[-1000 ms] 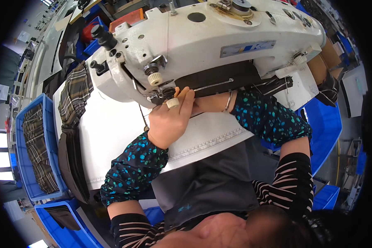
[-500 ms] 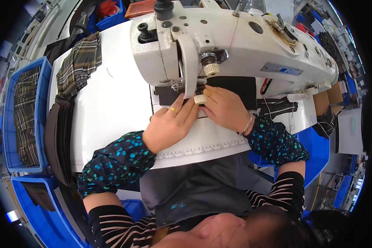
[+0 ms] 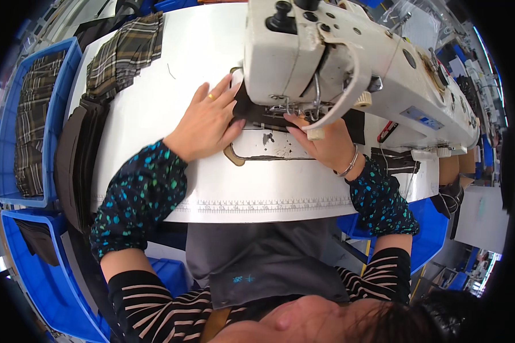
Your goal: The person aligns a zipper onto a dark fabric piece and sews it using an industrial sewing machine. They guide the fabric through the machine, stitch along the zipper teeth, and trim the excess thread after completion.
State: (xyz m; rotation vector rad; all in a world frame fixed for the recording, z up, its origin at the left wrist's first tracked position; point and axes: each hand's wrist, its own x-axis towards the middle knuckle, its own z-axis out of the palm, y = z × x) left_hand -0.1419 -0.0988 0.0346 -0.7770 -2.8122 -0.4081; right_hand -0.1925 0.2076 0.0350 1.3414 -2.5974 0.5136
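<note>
Dark brown fabric (image 3: 248, 107) lies flat under the needle area of a white sewing machine (image 3: 403, 86). My left hand (image 3: 209, 123) is open, fingers spread, left of the machine head. Its fingertips and thumb reach the fabric's left edge. My right hand (image 3: 330, 147) is close to the presser foot (image 3: 294, 110). Its index finger and thumb stretch apart at the cloth's near edge, while the machine's curved guard hides some of the other fingers. Below the fabric, the machine's metal plate (image 3: 277, 150) shows.
Plaid cloth pieces (image 3: 126, 51) and a stack of dark pieces (image 3: 77, 154) lie on the table's left side. Blue bins (image 3: 67, 80) stand beyond that edge. Right of the fabric are a red-and-black tool (image 3: 387, 131) and dark strips (image 3: 395, 161). A ruler strip (image 3: 269, 204) runs along the front.
My left hand has moved left, away from the presser foot, and its fingers have spread. My right hand stays near the needle. The view has shifted, so the machine appears farther right.
</note>
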